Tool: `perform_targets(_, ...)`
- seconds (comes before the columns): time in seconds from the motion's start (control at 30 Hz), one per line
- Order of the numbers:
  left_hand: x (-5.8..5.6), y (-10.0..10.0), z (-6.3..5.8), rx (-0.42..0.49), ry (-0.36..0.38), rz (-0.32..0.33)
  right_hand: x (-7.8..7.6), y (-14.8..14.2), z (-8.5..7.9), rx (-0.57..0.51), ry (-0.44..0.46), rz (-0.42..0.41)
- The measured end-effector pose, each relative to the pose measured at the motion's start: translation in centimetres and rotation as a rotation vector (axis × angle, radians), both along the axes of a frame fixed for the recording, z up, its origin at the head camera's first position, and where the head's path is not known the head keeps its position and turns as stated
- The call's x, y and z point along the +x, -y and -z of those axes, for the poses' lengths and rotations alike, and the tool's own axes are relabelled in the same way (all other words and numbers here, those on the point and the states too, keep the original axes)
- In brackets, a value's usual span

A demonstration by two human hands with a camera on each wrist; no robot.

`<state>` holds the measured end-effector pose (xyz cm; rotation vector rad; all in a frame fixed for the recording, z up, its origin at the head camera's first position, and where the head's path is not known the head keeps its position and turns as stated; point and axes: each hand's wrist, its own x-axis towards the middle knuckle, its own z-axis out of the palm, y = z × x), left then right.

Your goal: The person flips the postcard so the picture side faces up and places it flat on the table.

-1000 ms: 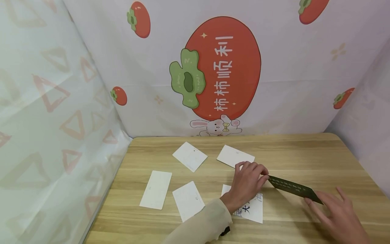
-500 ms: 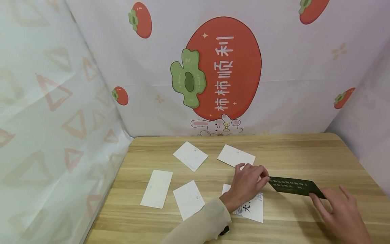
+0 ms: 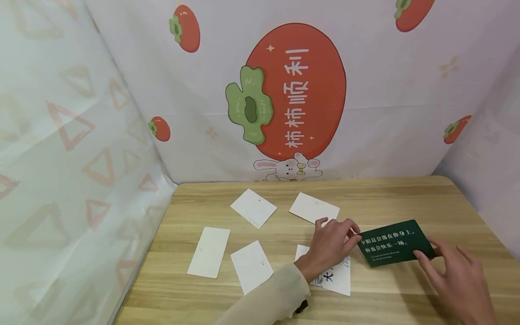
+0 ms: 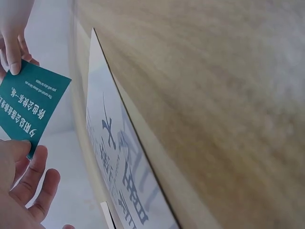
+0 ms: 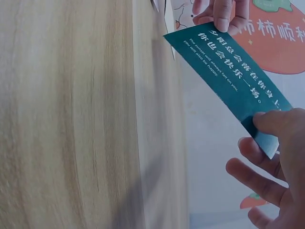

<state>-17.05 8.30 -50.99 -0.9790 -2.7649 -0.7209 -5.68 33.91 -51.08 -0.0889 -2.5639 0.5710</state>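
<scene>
A dark green card (image 3: 396, 243) printed with white Chinese and small English text is held up over the right part of the table, its printed face toward the head camera. My left hand (image 3: 331, 243) pinches its left corner between thumb and finger. At the opposite end my right hand (image 3: 459, 275) grips it, thumb in front and fingers behind. Both wrist views show the same green card (image 4: 33, 102) stretched between the two hands. Below my left forearm lies a white card (image 3: 341, 280) with blue brush-style characters, partly covered by the hand.
Several white cards lie on the wooden table (image 3: 162, 289): one (image 3: 208, 253) at the left, one (image 3: 253, 208) at the back, one (image 3: 313, 207) behind my left hand, and one (image 3: 249, 266) partly under the left sleeve. A printed cloth (image 3: 203, 158) hangs behind the table.
The green card has turned from nearly edge-on to face the head camera, its far edge rising. My right hand has shifted slightly; the left hand stays nearly in place.
</scene>
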Motion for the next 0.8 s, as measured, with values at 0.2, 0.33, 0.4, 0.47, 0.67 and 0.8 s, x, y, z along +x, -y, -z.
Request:
perform_targets(0.2,0.1,-0.2,0.0,-0.025,0.038,0.021,0.1,-0.1,-0.2,0.004,0.003,0.031)
perform_targets(0.33,0.0,-0.2,0.1,-0.052,0.033,0.035,-0.2,-0.2,-0.4,0.039,0.036,0.048)
perform_targets(0.4,-0.1,-0.2,0.2,-0.074,0.027,0.036,-0.5,-0.3,-0.6,0.064,0.072,0.055)
perform_targets(0.47,-0.2,-0.3,0.3,-0.102,0.024,0.036,-0.8,-0.4,-0.8,0.087,0.107,0.055)
perform_targets(0.67,-0.2,-0.5,0.6,-0.172,0.03,0.033,-1.4,-0.8,-0.7,0.173,0.192,0.055)
perform_targets(0.8,-0.3,-0.6,0.7,-0.209,0.022,0.02,-1.6,-1.0,-0.1,0.228,0.178,0.033)
